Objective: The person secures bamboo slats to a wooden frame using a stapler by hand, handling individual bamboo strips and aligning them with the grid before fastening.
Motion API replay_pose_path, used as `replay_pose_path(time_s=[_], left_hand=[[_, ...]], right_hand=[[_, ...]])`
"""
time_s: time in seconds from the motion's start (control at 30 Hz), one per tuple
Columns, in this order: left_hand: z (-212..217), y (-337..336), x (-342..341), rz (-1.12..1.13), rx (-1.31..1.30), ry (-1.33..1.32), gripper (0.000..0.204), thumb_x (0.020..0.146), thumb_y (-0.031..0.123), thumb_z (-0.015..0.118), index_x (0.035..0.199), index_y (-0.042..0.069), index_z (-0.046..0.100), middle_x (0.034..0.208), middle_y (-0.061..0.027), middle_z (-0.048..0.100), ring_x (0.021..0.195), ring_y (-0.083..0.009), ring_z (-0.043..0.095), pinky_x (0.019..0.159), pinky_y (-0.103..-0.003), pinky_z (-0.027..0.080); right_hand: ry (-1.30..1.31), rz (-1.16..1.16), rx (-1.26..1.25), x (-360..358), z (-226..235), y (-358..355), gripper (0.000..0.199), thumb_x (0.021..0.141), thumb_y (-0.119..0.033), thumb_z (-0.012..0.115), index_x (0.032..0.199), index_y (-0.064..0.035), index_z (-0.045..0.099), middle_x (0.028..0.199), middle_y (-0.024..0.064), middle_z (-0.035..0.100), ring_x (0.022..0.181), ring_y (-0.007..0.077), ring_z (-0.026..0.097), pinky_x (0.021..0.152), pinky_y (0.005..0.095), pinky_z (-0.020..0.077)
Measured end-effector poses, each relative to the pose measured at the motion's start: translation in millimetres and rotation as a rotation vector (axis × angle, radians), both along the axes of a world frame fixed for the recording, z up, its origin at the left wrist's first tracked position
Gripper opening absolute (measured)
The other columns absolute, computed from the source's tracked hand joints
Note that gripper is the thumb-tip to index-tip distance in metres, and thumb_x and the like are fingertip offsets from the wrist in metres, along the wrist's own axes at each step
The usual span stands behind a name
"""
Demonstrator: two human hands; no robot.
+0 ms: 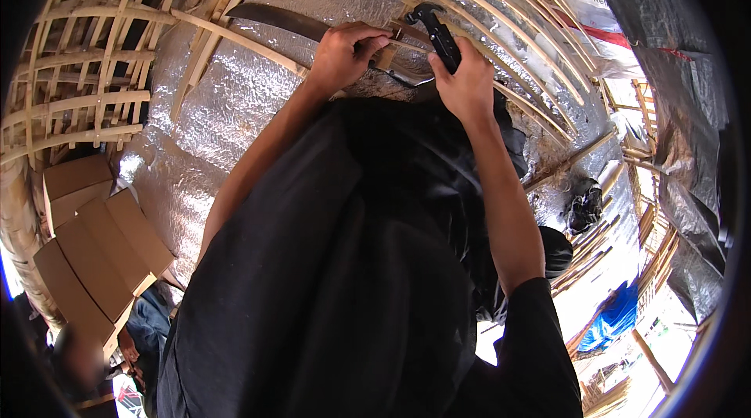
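Note:
My left hand (343,54) grips the handle of a long dark knife (270,19), whose blade points left across a bamboo slat (235,41). My right hand (467,82) is closed around a black hand tool (438,35) with a hooked top. Both hands are raised close together against a silver foil sheet (235,105) fixed behind a bamboo lattice (501,19). A thin metal strip (403,74) shows between the two hands. My black shirt fills the lower middle of the view.
Woven bamboo lattice panels (86,66) curve over at left and right. Flattened cardboard boxes (94,246) lie at lower left. Bamboo poles (579,160), a black bundle (585,207) and a blue sheet (618,316) are at right. A white printed sack (602,27) hangs upper right.

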State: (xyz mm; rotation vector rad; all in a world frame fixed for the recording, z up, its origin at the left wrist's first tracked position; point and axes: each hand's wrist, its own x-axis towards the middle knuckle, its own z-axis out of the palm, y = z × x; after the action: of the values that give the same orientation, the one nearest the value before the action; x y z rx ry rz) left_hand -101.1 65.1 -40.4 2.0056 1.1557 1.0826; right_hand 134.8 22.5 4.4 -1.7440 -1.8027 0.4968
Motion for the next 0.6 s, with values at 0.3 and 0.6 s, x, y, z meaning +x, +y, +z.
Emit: replay_pose_path(time_s=[0.3,0.6], left_hand=[[-5,0,-12,-0.017,-0.031,-0.059,0.013,0.090,0.013,0.081,0.101,0.005,0.081,0.097,-0.0143,0.079,0.086,-0.0297,0.076,0.077,-0.038,0.059],[-11,-4,-14,-0.005,-0.099,-0.075,0.016,0.093,0.008,0.079,0.108,0.003,0.081,0.101,-0.0153,0.079,0.091,-0.0250,0.076,0.081,-0.035,0.059]], right_hand=[[0.044,-0.023,0.034,-12,-8,-5,0.032,0.089,-0.019,0.080,0.109,0.0002,0.065,0.093,0.0215,0.073,0.087,0.0428,0.073,0.078,0.0476,0.0574],[0.037,-0.028,0.011,-15,-10,-9,0.035,0.088,-0.020,0.081,0.111,0.0008,0.065,0.095,0.0217,0.074,0.089,0.0419,0.074,0.081,0.0459,0.0581]])
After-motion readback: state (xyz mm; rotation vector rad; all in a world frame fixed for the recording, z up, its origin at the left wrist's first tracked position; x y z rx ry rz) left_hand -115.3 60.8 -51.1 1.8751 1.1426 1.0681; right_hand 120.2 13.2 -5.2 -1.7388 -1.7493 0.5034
